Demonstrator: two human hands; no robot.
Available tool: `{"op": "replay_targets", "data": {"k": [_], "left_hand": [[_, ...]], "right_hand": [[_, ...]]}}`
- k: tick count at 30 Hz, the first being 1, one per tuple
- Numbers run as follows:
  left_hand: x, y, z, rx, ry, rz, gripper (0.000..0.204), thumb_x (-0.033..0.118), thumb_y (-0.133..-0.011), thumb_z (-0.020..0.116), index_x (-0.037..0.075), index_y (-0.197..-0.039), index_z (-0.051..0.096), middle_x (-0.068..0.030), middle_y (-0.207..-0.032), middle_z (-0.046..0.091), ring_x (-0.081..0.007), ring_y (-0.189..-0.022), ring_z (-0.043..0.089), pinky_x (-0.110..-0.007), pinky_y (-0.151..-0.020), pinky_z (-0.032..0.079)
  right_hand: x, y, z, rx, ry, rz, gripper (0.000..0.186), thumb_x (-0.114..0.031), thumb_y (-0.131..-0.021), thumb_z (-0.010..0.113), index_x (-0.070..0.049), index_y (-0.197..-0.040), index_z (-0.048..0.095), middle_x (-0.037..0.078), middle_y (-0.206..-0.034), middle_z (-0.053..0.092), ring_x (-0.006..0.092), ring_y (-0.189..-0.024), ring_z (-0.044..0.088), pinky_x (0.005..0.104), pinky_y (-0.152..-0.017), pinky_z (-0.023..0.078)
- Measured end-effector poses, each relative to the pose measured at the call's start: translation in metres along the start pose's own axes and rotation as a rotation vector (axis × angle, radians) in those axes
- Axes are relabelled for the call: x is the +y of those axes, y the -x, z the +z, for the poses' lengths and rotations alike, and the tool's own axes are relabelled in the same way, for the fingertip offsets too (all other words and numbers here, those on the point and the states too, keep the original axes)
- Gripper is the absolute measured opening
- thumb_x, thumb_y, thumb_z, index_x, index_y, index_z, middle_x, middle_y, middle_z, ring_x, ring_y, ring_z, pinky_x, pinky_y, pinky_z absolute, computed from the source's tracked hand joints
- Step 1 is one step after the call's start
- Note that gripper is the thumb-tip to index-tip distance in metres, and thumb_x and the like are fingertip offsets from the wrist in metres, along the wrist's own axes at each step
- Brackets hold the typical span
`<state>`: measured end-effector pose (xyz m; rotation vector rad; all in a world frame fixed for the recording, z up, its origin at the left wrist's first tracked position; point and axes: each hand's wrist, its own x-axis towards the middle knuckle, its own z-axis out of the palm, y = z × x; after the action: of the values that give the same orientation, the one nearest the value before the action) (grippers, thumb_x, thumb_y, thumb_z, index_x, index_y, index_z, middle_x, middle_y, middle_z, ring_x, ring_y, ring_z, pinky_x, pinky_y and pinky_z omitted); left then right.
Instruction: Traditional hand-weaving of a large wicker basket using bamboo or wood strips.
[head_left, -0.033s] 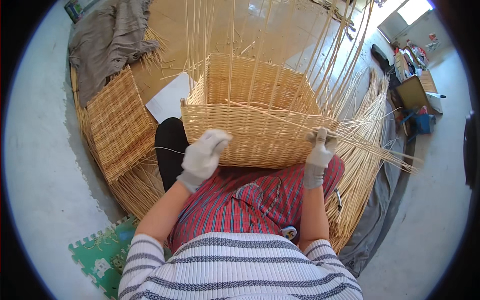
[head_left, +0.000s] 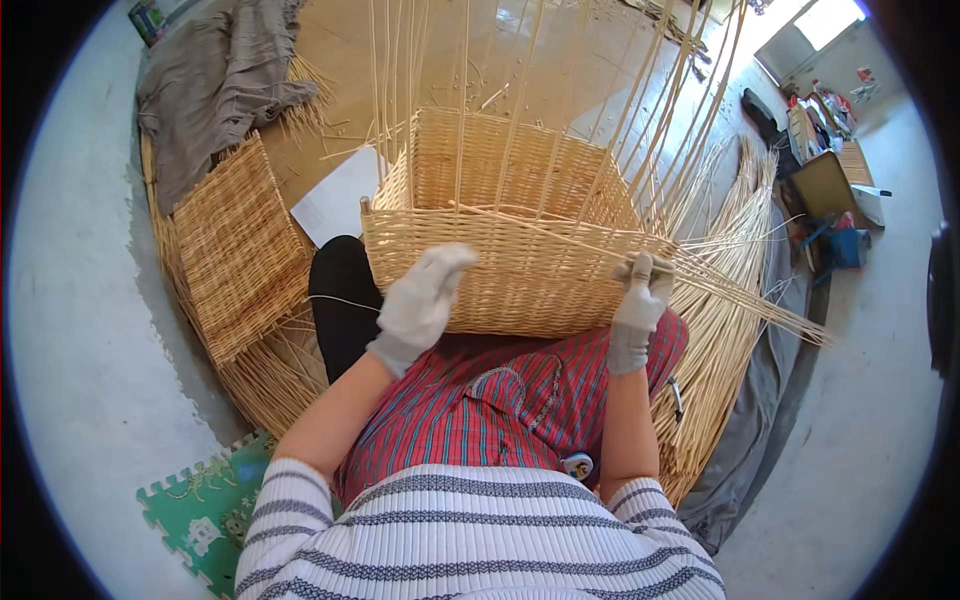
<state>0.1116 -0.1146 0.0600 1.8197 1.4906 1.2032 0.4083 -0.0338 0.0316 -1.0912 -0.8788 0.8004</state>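
Observation:
A half-woven rectangular wicker basket rests on my lap. Tall upright stakes rise from its walls. My right hand, in a pale glove with a grey cuff, closes on wicker strands at the near right corner. Their loose ends fan out to the right. A few strands run diagonally along the outside of the near wall, below its rim. Over the left part of that wall is my gloved left hand, its fingers bent and blurred by motion. Whether it holds anything is hidden.
A long bundle of wicker rods lies on grey cloth to the right. On the left, a flat woven panel leans over more rods near the wall. White paper is beside the basket; boxes and tools stand at far right.
My left hand has moved slightly right and up along the near wall. The right hand stays at the corner, while the loose strand ends have shifted a little.

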Motion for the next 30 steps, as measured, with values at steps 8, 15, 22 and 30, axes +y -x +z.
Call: {"op": "replay_targets", "data": {"k": [8,15,22,30], "left_hand": [[-0.014,-0.113,0.036,-0.362,0.349,-0.614,0.03,0.018,-0.103,0.053,0.008,-0.131,0.052,-0.0137,-0.123,0.062,-0.0176,-0.064,0.069,-0.031,-0.044,0.053],[-0.011,-0.104,0.064,-0.103,0.476,-0.659,0.024,0.029,-0.102,0.058,0.006,-0.105,0.062,-0.0093,-0.1,0.068,-0.0184,-0.056,0.069,-0.029,-0.04,0.053],[-0.012,-0.102,0.064,-0.109,0.545,-0.65,0.019,0.019,-0.098,0.065,0.004,-0.109,0.063,-0.0104,-0.106,0.068,-0.0189,-0.056,0.069,-0.028,-0.038,0.052],[0.045,-0.08,0.117,-0.286,-0.62,0.08,0.079,0.011,-0.09,0.066,0.022,-0.157,0.026,-0.021,-0.139,0.049,-0.0373,-0.099,0.066,-0.041,-0.084,0.056]], "right_hand": [[0.006,-0.053,0.032,-0.121,0.057,0.024,0.008,-0.009,-0.1,0.06,-0.002,-0.103,0.058,0.006,-0.091,0.066,0.0132,-0.075,0.063,0.0278,-0.069,0.053],[-0.06,-0.088,0.217,-0.334,0.76,-0.771,0.037,-0.002,-0.09,0.058,-0.006,-0.127,0.062,0.015,-0.128,0.066,0.0264,-0.107,0.066,0.0336,-0.091,0.053],[0.028,-0.051,0.022,-0.32,-0.325,-0.155,0.05,-0.009,-0.097,0.058,-0.007,-0.143,0.039,0.012,-0.099,0.069,0.0189,-0.085,0.068,0.0339,-0.077,0.058],[-0.04,-0.089,0.034,-0.3,0.592,-0.491,0.041,-0.002,-0.092,0.056,-0.01,-0.132,0.059,0.01,-0.118,0.068,0.0171,-0.095,0.067,0.0277,-0.068,0.058]]}}
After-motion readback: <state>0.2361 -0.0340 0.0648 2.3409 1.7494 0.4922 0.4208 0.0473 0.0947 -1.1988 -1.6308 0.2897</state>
